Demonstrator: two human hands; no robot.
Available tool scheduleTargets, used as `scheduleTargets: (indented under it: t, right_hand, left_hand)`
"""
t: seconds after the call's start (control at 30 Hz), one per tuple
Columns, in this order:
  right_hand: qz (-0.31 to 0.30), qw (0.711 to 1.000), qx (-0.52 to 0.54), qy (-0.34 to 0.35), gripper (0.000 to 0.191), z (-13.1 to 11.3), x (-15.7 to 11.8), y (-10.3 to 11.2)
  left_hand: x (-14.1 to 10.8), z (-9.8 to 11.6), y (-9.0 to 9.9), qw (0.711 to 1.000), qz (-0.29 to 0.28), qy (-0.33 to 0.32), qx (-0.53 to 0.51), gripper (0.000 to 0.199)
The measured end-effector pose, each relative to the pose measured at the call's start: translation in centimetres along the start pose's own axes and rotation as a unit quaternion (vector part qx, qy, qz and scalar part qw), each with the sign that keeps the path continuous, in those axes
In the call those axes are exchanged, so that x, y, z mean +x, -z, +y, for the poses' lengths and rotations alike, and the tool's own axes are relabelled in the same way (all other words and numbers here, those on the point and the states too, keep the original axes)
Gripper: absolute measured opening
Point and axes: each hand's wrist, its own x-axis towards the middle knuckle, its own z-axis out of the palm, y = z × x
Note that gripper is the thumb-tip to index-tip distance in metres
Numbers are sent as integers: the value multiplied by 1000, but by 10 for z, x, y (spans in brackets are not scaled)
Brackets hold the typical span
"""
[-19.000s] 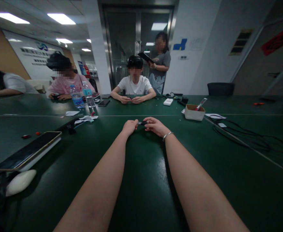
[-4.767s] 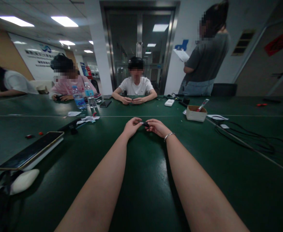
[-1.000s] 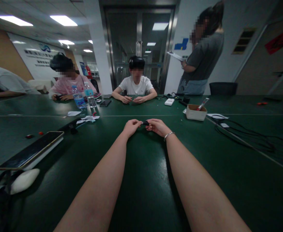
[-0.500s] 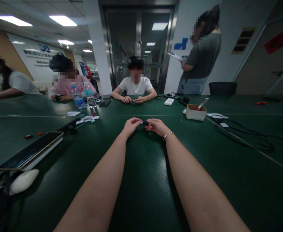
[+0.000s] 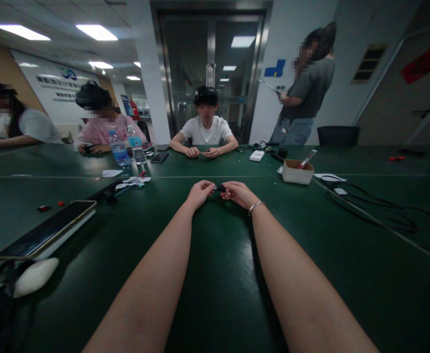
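Over the dark green table (image 5: 222,274), both hands meet in front of me at a small black object (image 5: 220,188) with a lighter, silvery end on the left. Its kind is too small to make out. My left hand (image 5: 200,192) pinches the lighter end between thumb and fingers. My right hand (image 5: 241,192) closes on the black end from the other side, a silver bracelet (image 5: 256,208) at its wrist. The fingers cover both ends of the object.
At left lie a phone (image 5: 49,230) on a white box and a white mouse-like object (image 5: 36,277). Farther off stand two water bottles (image 5: 119,149). A small box (image 5: 297,172) and black cables (image 5: 376,206) are at right. A co-worker (image 5: 206,127) sits opposite.
My hands and the small black object stay almost where they were. The standing person at right has shifted and lowered the head slightly; seated people at left have moved their heads a little.
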Motion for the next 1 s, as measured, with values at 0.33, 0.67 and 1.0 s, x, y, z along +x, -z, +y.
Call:
scheduleTargets:
  t: [0.33, 0.67, 1.0]
  right_hand:
    - [8, 1000, -13, -8, 9, -4, -2, -4]
    - [2, 1000, -14, -9, 7, -3, -1, -3]
    - [1, 1000, -19, -12, 7, -3, -1, -4]
  left_hand:
    - [1, 2, 0, 1000, 5, 16, -1, 13]
    - [3, -4, 1, 1000, 9, 0, 30, 17]
    - [3, -6, -1, 1000, 16, -18, 8, 16]
